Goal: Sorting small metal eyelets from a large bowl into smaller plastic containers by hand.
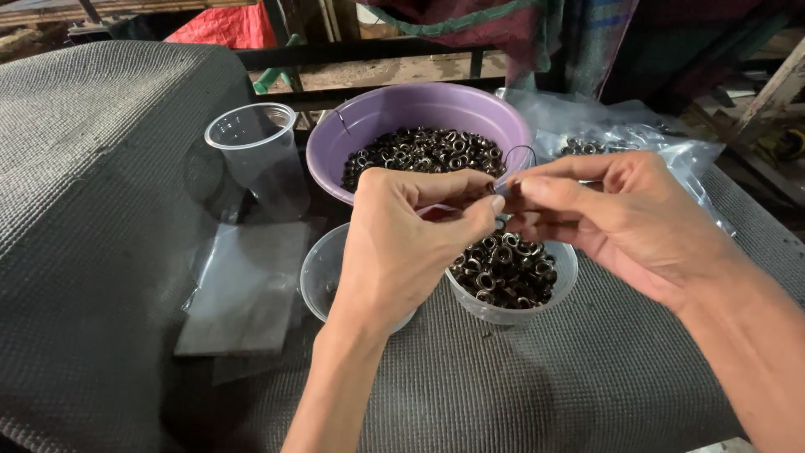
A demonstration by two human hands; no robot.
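Noted the left hand (402, 243) raised above the cups, thumb and forefinger closed in a tight pinch, other fingers curled in. Noted the right hand (620, 218) opposite, thumb and forefinger likewise pinched shut, remaining fingers loosely extended beneath. Found both pinches meeting tip to tip on a thin dark wire (521, 153), which looped upward from the contact point in front of the purple bowl (369, 117). Could not tell whether a ring sat between the fingertips; the spot was too small and covered.

Located the stock of small dark metal rings (423, 151) in three places:
- heaped in the purple bowl, near the rim;
- filling most of a clear cup (511, 315) directly below the right hand;
- showing through clear plastic bags (637, 134) behind the right hand.

Judged progress as early to middling: saw no rings strung on the visible loop of wire, and large quantities loose in bowl and cup. Found a second clear cup (319, 273) below the left hand, apparently empty, and a taller clear cup (256, 151) upright left of the bowl, also empty. Noted flat plastic sheets (243, 285) lying on the grey mat (520, 386) beside them.
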